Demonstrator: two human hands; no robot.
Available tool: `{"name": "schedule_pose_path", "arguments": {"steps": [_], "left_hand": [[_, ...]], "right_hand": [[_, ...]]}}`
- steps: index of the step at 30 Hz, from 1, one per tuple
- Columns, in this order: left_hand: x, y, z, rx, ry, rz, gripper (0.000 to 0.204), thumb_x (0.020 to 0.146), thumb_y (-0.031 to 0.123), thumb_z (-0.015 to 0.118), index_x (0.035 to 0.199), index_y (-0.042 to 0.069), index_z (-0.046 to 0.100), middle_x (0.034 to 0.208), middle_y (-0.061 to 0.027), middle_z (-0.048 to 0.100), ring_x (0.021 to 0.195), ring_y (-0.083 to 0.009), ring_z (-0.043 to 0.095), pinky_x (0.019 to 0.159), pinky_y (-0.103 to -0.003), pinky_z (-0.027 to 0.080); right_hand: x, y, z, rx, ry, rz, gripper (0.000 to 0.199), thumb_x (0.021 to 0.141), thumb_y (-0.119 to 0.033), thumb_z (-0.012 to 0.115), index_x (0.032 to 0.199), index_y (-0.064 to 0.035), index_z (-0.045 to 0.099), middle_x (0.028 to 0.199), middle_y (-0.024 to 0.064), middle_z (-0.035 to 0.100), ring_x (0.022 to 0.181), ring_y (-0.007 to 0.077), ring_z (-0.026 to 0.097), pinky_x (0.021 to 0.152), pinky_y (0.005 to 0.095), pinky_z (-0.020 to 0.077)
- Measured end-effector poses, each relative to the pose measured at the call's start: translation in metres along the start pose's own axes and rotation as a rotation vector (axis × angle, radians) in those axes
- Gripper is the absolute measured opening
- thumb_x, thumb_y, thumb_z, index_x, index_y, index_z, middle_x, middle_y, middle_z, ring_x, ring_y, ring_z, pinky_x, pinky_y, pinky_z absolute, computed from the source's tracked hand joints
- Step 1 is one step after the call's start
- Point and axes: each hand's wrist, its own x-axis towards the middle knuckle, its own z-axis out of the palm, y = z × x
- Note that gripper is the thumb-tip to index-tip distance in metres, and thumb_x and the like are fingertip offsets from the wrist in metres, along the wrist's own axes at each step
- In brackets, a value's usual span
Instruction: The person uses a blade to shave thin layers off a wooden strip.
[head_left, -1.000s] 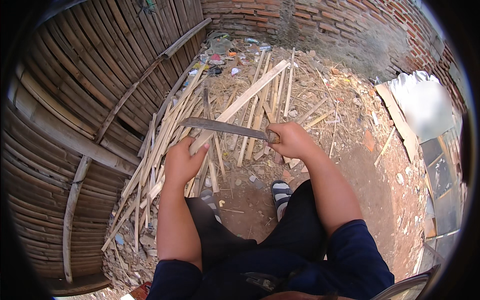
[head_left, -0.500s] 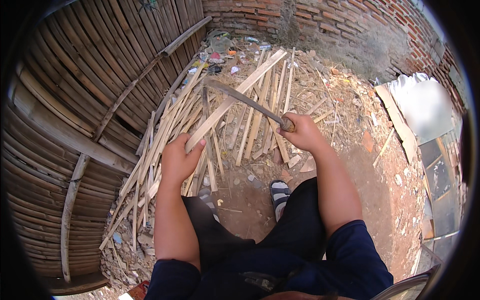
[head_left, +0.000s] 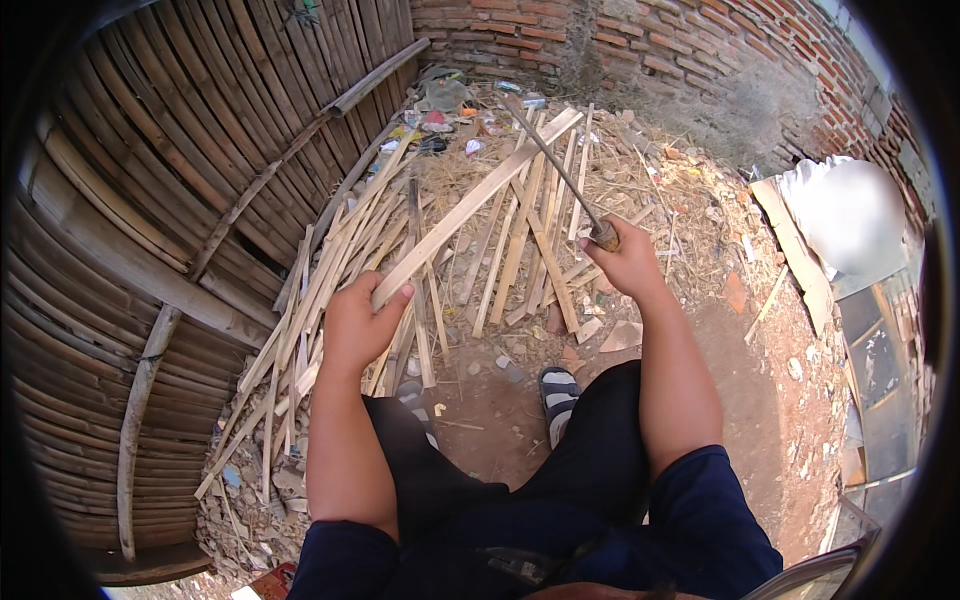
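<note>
Left hand point(head_left: 358, 325): clenched around near end of long bamboo slat point(head_left: 470, 205), slat slanting up and away over the pile.
Right hand point(head_left: 625, 262): gripping wooden handle of machete point(head_left: 555, 165), blade raised, pointing away.
Ground: split bamboo strips point(head_left: 520, 250) heaped on dirt.
Left side: woven bamboo fence point(head_left: 150, 200).
Far side: brick wall point(head_left: 650, 50).

bamboo wall point(head_left: 150, 200) left, bare ground point(head_left: 760, 380) right

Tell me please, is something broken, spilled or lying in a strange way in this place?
Yes. Split bamboo strips lie criss-crossed in a loose pile on the dirt, with litter scattered by the brick wall. The left hand holds one long strip; the right hand holds a raised blade.
</note>
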Motion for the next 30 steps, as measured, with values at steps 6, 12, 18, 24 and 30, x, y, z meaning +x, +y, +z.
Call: {"name": "schedule_pose_path", "arguments": {"steps": [6, 12, 18, 24, 30], "left_hand": [[-0.001, -0.006, 0.014, 0.038, 0.03, 0.094, 0.043, 0.095, 0.039, 0.082, 0.106, -0.002, 0.075, 0.084, -0.0207, 0.076, 0.075, -0.0343, 0.075, 0.072, -0.043, 0.056], [-0.003, -0.002, 0.003, -0.071, -0.035, -0.017, 0.043, 0.094, 0.039, 0.083, 0.107, -0.002, 0.075, 0.084, -0.0204, 0.076, 0.072, -0.0313, 0.073, 0.07, -0.041, 0.056], [0.001, -0.001, 0.005, -0.005, -0.052, -0.022, 0.043, 0.094, 0.04, 0.082, 0.106, -0.001, 0.075, 0.081, -0.0204, 0.074, 0.071, -0.0345, 0.072, 0.07, -0.043, 0.055], [0.0, 0.001, 0.014, 0.054, -0.039, 0.057, 0.039, 0.095, 0.033, 0.082, 0.106, -0.003, 0.074, 0.082, -0.0162, 0.076, 0.073, -0.023, 0.073, 0.069, -0.037, 0.054], [-0.005, -0.005, 0.007, 0.048, -0.004, 0.052, 0.045, 0.093, 0.041, 0.081, 0.107, -0.002, 0.074, 0.083, -0.0238, 0.074, 0.076, -0.0397, 0.073, 0.072, -0.046, 0.056]], "right_hand": [[-0.027, -0.057, 0.018, -0.205, -0.328, -0.324, 0.024, 0.085, -0.022, 0.082, 0.1, -0.0079, 0.071, 0.087, 0.0183, 0.074, 0.088, 0.0424, 0.073, 0.078, 0.0512, 0.0578], [-0.014, -0.053, 0.011, -0.146, -0.222, -0.22, 0.028, 0.087, -0.025, 0.082, 0.107, -0.0066, 0.073, 0.092, 0.0198, 0.075, 0.091, 0.0423, 0.073, 0.08, 0.0518, 0.0569], [0.0, -0.02, -0.011, -0.086, 0.011, 0.019, 0.035, 0.09, -0.031, 0.084, 0.112, -0.0054, 0.074, 0.093, 0.0224, 0.076, 0.09, 0.0436, 0.073, 0.08, 0.0501, 0.0567], [-0.025, -0.047, 0.017, -0.193, -0.242, -0.292, 0.029, 0.087, -0.024, 0.085, 0.106, -0.0057, 0.074, 0.088, 0.0197, 0.074, 0.083, 0.0419, 0.072, 0.074, 0.0482, 0.0557], [-0.016, -0.061, 0.015, -0.17, -0.313, -0.267, 0.028, 0.086, -0.024, 0.082, 0.108, -0.0079, 0.074, 0.092, 0.0217, 0.075, 0.091, 0.0436, 0.073, 0.079, 0.053, 0.0567]]}}
